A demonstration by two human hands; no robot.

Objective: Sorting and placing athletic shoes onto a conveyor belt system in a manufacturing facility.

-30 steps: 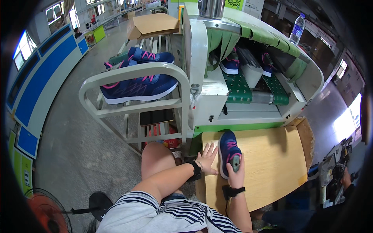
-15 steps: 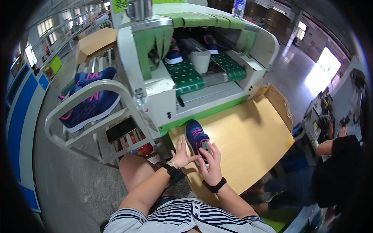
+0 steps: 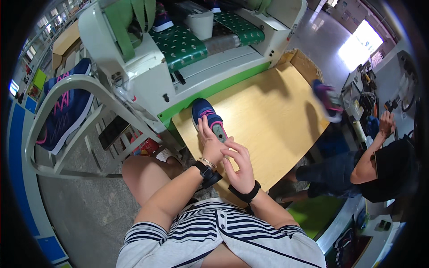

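While a seated person in a striped shirt looks down over their own forearms, a blue sneaker with pink trim (image 3: 209, 119) lies on a pale wooden counter (image 3: 268, 116), at the counter's near-left corner, just in front of a white and green conveyor machine (image 3: 187, 58). Left hand (image 3: 211, 145) rests on the sneaker's opening, fingers stretched along the grey insole, touching rather than clamping, so its grip is loose and flat. Right hand (image 3: 240, 165) hovers just behind the sneaker, toward the person, fingers curled and slightly spread, holding nothing that can be seen. Both wrists wear dark bands. Left of the counter, a white tubular rack (image 3: 67, 116) carries another blue sneaker (image 3: 67, 111). At the counter's far-right edge, a third sneaker (image 3: 328, 100) shows blurred, beside a second person (image 3: 357, 165) in dark clothes. Judging from this, the handling of the shoe's inside looks under way, not finished: the sneaker has not left the counter.
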